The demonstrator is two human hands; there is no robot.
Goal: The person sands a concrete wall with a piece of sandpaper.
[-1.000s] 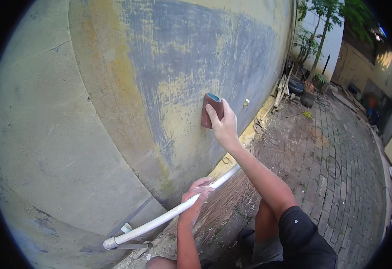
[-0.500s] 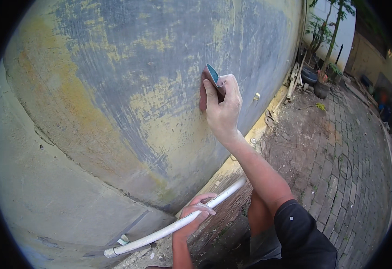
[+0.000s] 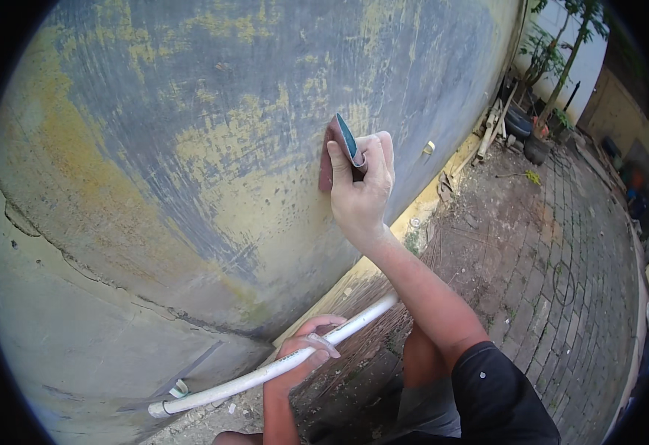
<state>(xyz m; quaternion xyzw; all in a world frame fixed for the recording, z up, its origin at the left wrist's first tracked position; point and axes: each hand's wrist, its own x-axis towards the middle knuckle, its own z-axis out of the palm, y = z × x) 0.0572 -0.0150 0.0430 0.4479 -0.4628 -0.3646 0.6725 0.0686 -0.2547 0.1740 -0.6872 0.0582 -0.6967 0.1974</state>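
The right hand (image 3: 363, 189) had its fingers pinched around folded sandpaper (image 3: 332, 135), apparently to keep it against the patchy wall (image 3: 250, 200); the left hand (image 3: 292, 346) curled its fingers around a white pipe (image 3: 246, 381), probably for support.

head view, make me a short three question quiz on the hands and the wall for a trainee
1. What does the left hand grip?
2. True or false: the wall is one even colour all over.
3. Which colour shows on the inside of the folded sheet in the right hand?
A) orange
B) teal
C) white

Key:
1. A white pipe.
2. False: it is patchy, with blue-grey and yellow areas.
3. B.
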